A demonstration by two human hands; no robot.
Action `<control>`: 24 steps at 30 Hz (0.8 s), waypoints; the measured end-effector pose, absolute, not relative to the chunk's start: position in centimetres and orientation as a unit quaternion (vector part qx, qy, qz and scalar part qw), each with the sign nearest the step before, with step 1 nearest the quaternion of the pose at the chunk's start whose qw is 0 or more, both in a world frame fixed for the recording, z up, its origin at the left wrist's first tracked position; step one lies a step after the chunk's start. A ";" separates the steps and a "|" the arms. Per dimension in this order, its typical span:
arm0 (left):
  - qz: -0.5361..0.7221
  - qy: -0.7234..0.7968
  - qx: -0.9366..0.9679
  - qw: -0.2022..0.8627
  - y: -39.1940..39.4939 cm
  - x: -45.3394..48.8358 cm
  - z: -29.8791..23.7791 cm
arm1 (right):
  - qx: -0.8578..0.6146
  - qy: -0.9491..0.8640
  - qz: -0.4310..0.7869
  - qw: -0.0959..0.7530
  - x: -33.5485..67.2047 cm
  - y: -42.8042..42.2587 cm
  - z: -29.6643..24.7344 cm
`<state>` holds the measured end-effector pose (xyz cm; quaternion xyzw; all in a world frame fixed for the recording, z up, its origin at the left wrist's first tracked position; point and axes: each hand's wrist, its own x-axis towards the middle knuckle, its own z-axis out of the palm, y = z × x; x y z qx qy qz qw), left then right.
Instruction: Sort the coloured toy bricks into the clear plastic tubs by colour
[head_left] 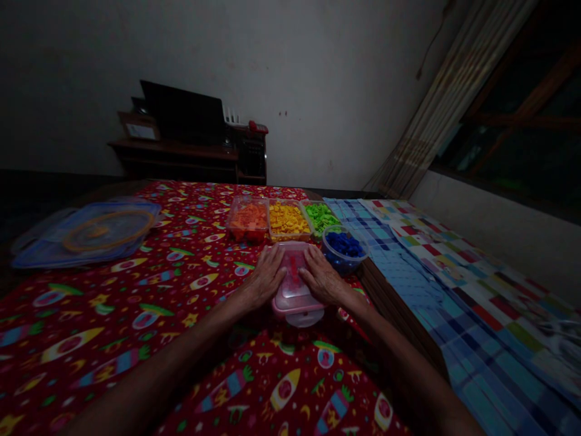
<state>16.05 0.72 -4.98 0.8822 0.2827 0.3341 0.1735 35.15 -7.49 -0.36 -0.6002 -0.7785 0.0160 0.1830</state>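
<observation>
A lidded plastic food container (297, 293) with a pinkish, see-through lid sits in front of me on the red patterned cloth. Something red shows on or through the lid's middle. My left hand (267, 275) lies along the lid's left side, fingers stretched forward and thumb on top. On the opposite side my right hand (323, 278) rests the same way, its thumb pointing inward. A clear flap or tab (305, 318) sticks out at the near end. Beyond it stand tubs of orange pieces (249, 221), yellow pieces (289, 219), green pieces (320, 217) and blue pieces (345, 244).
Stacked clear lids (91, 233) lie on the red cloth (181, 315) at left. A blue plaid cloth (390, 272) covers the surface at right, past a brown strip (403, 315). At the back, a desk (177, 151) holds a dark monitor (184, 112).
</observation>
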 end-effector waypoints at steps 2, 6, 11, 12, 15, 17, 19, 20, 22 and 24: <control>0.331 0.274 0.885 0.180 1.1 15.8 -5.3 | -0.597 -0.781 0.002 0.183 35.0 -7.7 -0.3; 0.332 0.251 0.893 0.171 1.7 15.4 -6.1 | -0.602 -0.777 -0.033 0.182 34.6 -8.3 -0.2; 0.329 0.255 0.898 0.141 1.6 15.7 -6.0 | -0.585 -0.786 -0.068 0.189 34.3 -8.7 -0.1; 0.323 0.258 0.900 0.137 1.6 15.8 -5.9 | -0.583 -0.788 -0.067 0.184 34.3 -8.7 -0.1; 0.310 0.264 0.903 0.132 1.4 15.9 -5.4 | -0.579 -0.796 -0.060 0.169 34.1 -8.7 0.3; 0.307 0.260 0.906 0.131 1.4 15.9 -5.2 | -0.580 -0.795 -0.061 0.165 34.1 -8.8 0.7; 0.302 0.252 0.911 0.128 1.4 15.8 -5.2 | -0.572 -0.802 -0.063 0.161 33.9 -9.0 1.0; 0.298 0.245 0.914 0.126 1.5 15.7 -5.2 | -0.561 -0.811 -0.060 0.156 33.7 -9.2 1.1; 0.290 0.230 0.921 0.123 1.6 15.6 -5.2 | -0.534 -0.832 -0.048 0.144 33.2 -9.8 1.1; 0.284 0.218 0.925 0.127 1.6 15.4 -5.1 | -0.518 -0.844 -0.040 0.135 32.7 -10.4 0.9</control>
